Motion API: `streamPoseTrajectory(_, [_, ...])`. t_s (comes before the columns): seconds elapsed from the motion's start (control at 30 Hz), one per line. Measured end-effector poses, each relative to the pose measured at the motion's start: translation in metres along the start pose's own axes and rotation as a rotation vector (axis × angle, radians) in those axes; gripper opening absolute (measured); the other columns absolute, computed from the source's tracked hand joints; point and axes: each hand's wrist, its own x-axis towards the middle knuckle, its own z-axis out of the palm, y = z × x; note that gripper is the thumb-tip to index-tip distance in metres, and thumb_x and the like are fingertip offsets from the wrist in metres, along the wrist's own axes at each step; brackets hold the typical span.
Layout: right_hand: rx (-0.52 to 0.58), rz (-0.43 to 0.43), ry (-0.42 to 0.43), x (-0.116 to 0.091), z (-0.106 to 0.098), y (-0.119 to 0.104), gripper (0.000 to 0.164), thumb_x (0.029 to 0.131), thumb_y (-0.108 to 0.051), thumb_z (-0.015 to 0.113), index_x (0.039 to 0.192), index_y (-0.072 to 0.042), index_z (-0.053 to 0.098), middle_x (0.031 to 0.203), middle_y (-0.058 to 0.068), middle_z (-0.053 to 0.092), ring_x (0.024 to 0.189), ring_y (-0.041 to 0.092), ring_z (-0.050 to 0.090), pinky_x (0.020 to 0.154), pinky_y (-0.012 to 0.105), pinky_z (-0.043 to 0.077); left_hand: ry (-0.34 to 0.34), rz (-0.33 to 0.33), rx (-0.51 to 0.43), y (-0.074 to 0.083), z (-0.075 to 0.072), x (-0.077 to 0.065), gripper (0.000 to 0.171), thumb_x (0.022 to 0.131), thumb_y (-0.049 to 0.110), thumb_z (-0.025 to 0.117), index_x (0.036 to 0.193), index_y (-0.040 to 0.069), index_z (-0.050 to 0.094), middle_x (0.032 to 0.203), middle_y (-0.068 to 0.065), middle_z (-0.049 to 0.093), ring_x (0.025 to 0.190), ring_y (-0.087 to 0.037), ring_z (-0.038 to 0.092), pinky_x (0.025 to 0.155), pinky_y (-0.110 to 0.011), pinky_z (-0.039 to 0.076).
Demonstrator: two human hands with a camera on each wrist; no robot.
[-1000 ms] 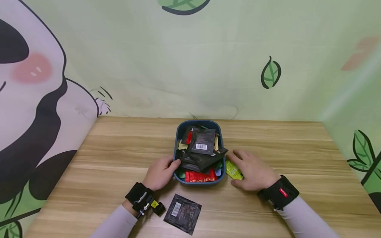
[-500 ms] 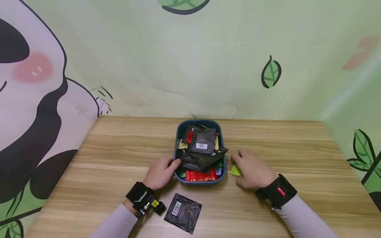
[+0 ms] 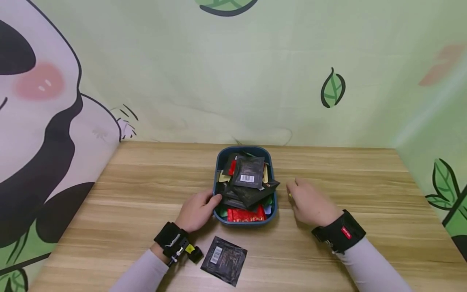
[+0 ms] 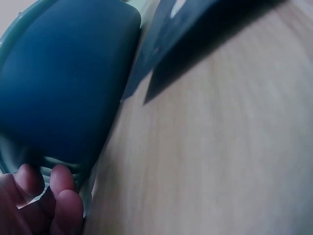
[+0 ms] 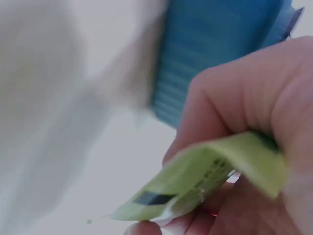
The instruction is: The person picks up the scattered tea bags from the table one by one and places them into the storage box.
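Note:
A dark blue basket [image 3: 273, 215] stands on the wooden table, heaped with black, red and other small packets. My left hand [image 3: 197, 211] holds its left side, thumb over the rim and fingertips against the outer wall, as the left wrist view shows. To the right of the basket, apart from it, my right hand [image 3: 311, 202] grips a yellow-green packet [image 5: 195, 176] between thumb and curled fingers. In the head view that packet is almost wholly hidden by the hand. One black packet [image 3: 248, 198] on the heap juts past the basket's right rim.
A flat black packet [image 3: 224, 260] with a barcode lies on the table in front of the basket. Behind the wooden table [image 3: 157, 162] rises a pale green wall [image 3: 182, 81] printed with leaves and a panda.
The right hand has closed its fingers on the yellow-green packet, picked it off the table and drawn slightly away from the basket. The left hand and basket keep their place.

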Motion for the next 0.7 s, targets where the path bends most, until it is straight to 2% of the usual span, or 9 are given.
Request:
streamPoseTrajectory(0.17, [0.043,-0.014,0.071,0.008,-0.022,-0.02,0.024,0.084,0.003,0.064,0.104,-0.006,0.057,0.093,0.004,0.055,0.08,0.018,0.052,0.069,0.033,0.047,0.006,0.003,0.012,0.0,-0.002,0.0,0.03,0.106,0.043,0.051,0.09,0.023,0.066,0.072,0.006,0.06,0.069,-0.013,0.056,0.064,-0.031,0.04])
streamPoseTrajectory(0.3, [0.057,-0.065,0.111,0.017,-0.033,-0.04,0.026,0.082,0.001,0.063,0.105,-0.008,0.056,0.095,0.002,0.054,0.082,0.019,0.051,0.071,0.032,0.046,0.012,0.007,0.011,-0.001,-0.001,0.0,0.029,0.106,0.043,0.052,0.089,0.023,0.066,0.072,0.006,0.06,0.068,-0.013,0.056,0.063,-0.031,0.04])
streamPoseTrajectory(0.47, [0.081,-0.149,0.111,0.033,-0.039,-0.062,0.027,0.083,-0.001,0.066,0.105,-0.01,0.053,0.096,0.003,0.053,0.083,0.019,0.049,0.073,0.032,0.046,0.013,0.015,0.004,-0.001,0.0,0.001,0.029,0.106,0.043,0.051,0.088,0.025,0.066,0.07,0.008,0.06,0.067,-0.012,0.056,0.062,-0.03,0.04])
streamPoseTrajectory(0.7, [0.079,-0.172,0.086,0.055,-0.042,-0.081,0.03,0.084,-0.003,0.067,0.109,-0.011,0.053,0.098,0.003,0.052,0.086,0.02,0.051,0.077,0.032,0.049,0.009,0.007,0.011,-0.002,0.001,0.0,0.029,0.106,0.044,0.051,0.089,0.026,0.066,0.071,0.008,0.06,0.067,-0.012,0.056,0.062,-0.03,0.04])
